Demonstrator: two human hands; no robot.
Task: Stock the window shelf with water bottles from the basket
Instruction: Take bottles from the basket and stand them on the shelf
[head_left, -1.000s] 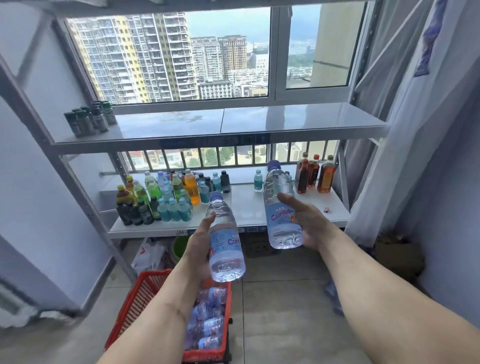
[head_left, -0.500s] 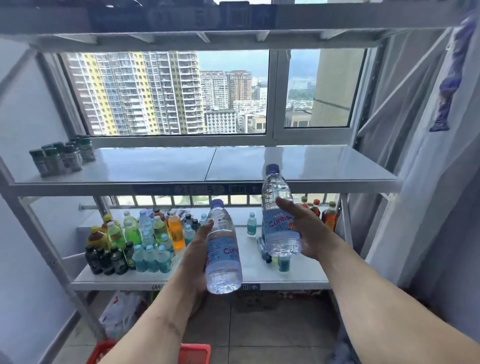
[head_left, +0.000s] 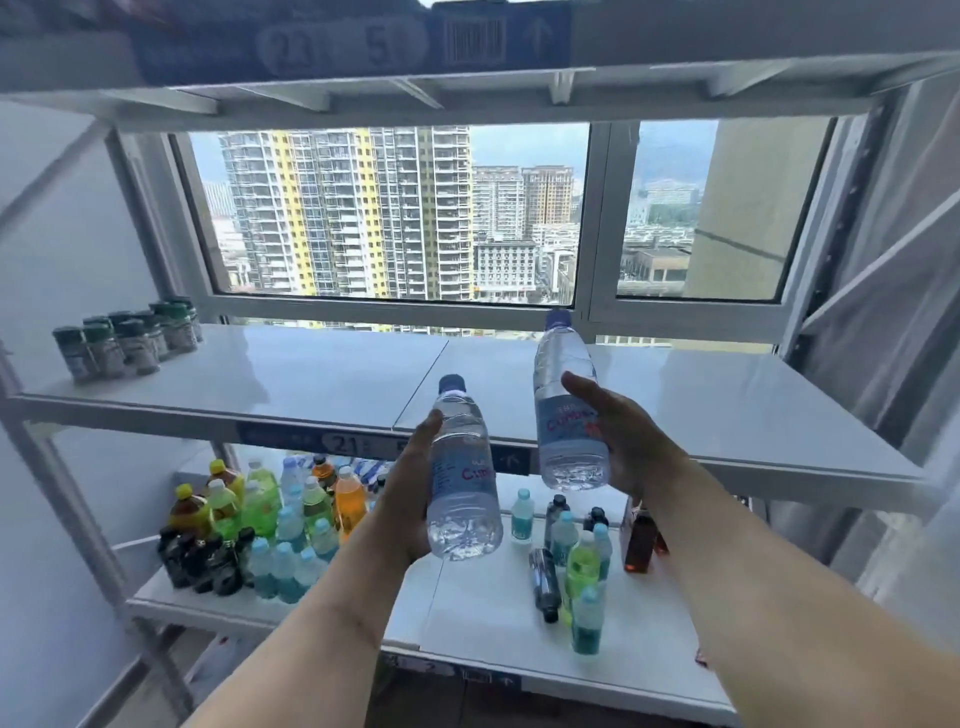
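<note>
My left hand (head_left: 410, 488) grips a clear water bottle (head_left: 462, 483) with a blue cap, upright, in front of the window shelf's front edge. My right hand (head_left: 628, 441) grips a second, like water bottle (head_left: 566, 405), held higher, its upper half over the white window shelf (head_left: 311, 374). That shelf runs below the window, its middle and right bare. The basket is out of view.
Several dark-capped jars (head_left: 130, 338) stand at the window shelf's left end. The lower shelf (head_left: 483, 613) carries many coloured drink bottles, left and right, one lying on its side. Another shelf's underside (head_left: 467, 88) spans the top. A curtain (head_left: 893, 364) hangs on the right.
Both hands have lifted their bottles upward and toward the window shelf. The view has risen; the red basket has dropped out of the frame.
</note>
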